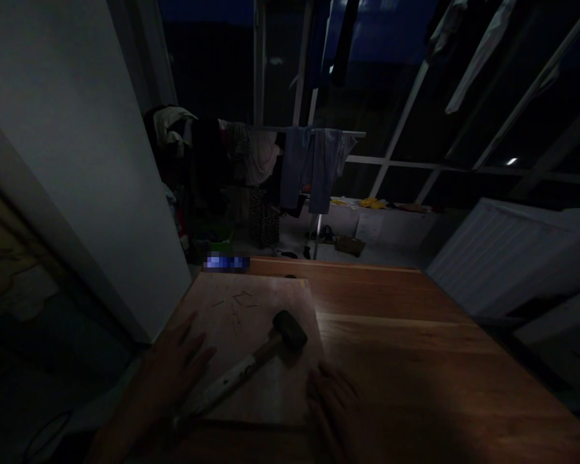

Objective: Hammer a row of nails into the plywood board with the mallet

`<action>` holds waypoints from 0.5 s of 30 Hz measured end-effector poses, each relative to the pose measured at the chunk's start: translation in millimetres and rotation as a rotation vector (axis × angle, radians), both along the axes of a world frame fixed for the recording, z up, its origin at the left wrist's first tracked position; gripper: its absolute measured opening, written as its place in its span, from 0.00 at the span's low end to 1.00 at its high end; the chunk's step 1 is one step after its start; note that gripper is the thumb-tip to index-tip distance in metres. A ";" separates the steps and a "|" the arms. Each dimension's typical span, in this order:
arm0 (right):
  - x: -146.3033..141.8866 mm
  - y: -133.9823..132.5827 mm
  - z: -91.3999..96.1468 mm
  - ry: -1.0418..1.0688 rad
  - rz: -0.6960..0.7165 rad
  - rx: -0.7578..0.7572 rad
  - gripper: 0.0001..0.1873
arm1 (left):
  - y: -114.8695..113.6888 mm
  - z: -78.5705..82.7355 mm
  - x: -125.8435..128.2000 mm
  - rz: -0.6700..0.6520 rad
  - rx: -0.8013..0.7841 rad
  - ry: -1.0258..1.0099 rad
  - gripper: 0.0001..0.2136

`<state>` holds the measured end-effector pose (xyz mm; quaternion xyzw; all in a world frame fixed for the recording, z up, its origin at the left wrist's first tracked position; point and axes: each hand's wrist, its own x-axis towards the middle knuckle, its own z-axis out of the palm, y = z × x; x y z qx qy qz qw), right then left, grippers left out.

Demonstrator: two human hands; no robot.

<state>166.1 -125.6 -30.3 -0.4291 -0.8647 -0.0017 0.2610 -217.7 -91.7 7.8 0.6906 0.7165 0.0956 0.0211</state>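
Note:
A mallet with a dark block head and a pale, worn handle lies diagonally on a flat wooden board. Several thin nails are scattered over the far part of this board. At the board's left side my left hand rests with fingers spread, close to the mallet's handle but not gripping it. My right hand lies by the board's right edge, its fingers stretched out on the table. Neither hand holds anything that I can see. The light is dim.
The board lies on a brown wooden table. A blurred blue item sits at its far left edge. Beyond stands a drying rack with hanging trousers. A white wall rises on the left, and a pale ribbed panel stands on the right.

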 end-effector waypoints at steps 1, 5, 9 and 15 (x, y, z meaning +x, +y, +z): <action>11.2 -2.0 -0.5 0.003 -0.039 -0.003 0.18 | -0.1 2.6 13.5 -0.044 -0.003 -0.008 0.19; 68.0 -12.8 -11.8 0.023 -0.255 0.022 0.20 | -0.6 14.8 78.0 -0.151 -0.114 -0.013 0.20; 125.3 -24.1 -19.1 0.059 -0.464 -0.021 0.28 | 1.5 23.1 144.2 -0.265 -0.200 0.036 0.22; 166.1 -27.9 -5.3 0.165 -0.728 -0.129 0.28 | 10.8 31.6 201.4 -0.524 -0.227 0.057 0.24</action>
